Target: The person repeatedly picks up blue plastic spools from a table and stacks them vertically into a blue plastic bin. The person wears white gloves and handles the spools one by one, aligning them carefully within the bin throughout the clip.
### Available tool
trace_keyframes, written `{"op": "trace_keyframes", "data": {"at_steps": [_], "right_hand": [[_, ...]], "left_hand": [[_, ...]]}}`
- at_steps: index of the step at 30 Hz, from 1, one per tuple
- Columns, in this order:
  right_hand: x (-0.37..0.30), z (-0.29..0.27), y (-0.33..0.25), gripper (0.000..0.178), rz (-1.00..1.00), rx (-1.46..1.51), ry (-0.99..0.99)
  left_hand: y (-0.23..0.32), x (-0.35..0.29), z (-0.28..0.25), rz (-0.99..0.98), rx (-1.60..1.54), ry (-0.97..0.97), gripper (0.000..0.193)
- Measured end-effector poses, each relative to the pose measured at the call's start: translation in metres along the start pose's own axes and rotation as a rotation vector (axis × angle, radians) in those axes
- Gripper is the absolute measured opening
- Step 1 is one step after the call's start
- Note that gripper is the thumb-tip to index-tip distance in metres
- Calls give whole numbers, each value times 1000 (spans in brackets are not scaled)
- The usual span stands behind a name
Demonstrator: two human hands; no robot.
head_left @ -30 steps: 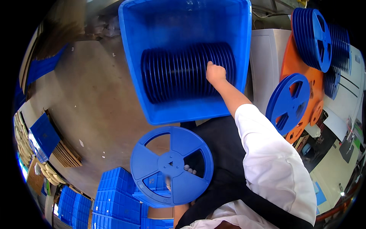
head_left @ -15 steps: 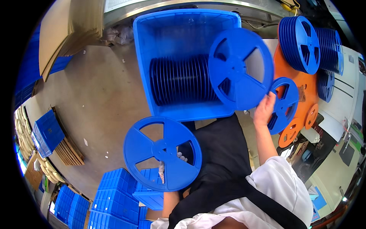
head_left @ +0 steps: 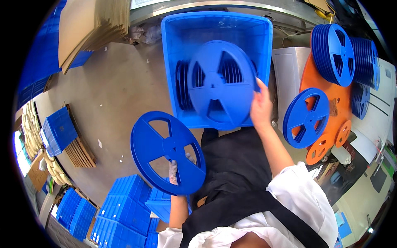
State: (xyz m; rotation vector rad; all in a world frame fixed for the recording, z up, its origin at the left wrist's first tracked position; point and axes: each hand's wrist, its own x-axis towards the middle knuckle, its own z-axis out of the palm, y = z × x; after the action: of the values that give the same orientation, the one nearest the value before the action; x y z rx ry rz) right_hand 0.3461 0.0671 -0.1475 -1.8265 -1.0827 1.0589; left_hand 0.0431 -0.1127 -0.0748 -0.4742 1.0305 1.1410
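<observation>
My left hand (head_left: 173, 171), gloved, is closed on a blue reel (head_left: 168, 143); its fingers pass through the cut-out windows near the hub. This reel stands tilted in front of my apron. My bare right hand (head_left: 260, 108) grips the right rim of a second blue reel (head_left: 214, 81), held over the blue bin (head_left: 166, 66). Behind that reel, a row of dark blue reels (head_left: 182, 84) stands on edge in the bin, mostly hidden. Slight blur softens the second reel's edge.
To the right, an orange board (head_left: 306, 78) carries a blue reel (head_left: 307, 118), a stack of blue reels (head_left: 341, 53) and orange discs (head_left: 317, 151). Lower left stand stacked blue crates (head_left: 126, 198). Cardboard sheets (head_left: 80, 31) lean at upper left. A metal table edge (head_left: 231, 5) runs behind the bin.
My right hand has swung its reel leftward and down, from the bin's right side to over its middle. The left reel has shifted slightly up and left and turned more edge-on.
</observation>
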Motion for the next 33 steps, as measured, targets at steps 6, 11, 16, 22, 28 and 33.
{"op": "trace_keyframes", "data": {"at_steps": [6, 11, 16, 22, 28, 33], "right_hand": [[18, 102, -4, 55, -191, -288, -186], [35, 108, 9, 41, -234, -881, -184], [37, 84, 13, 33, -148, -946, -214], [30, 81, 21, 32, -114, -957, -216], [25, 72, 29, 29, -118, -912, -203], [24, 70, 34, 27, -108, -887, -215]], "left_hand": [[22, 9, 22, 18, 31, -25, 65], [34, 11, 32, 50, -136, -323, 71], [33, 8, 42, 46, -247, -320, 72], [35, 24, 38, -91, -412, -447, 71], [33, 48, 60, 19, -242, -387, 68], [45, 94, 55, 102, 227, -240, 53]]}}
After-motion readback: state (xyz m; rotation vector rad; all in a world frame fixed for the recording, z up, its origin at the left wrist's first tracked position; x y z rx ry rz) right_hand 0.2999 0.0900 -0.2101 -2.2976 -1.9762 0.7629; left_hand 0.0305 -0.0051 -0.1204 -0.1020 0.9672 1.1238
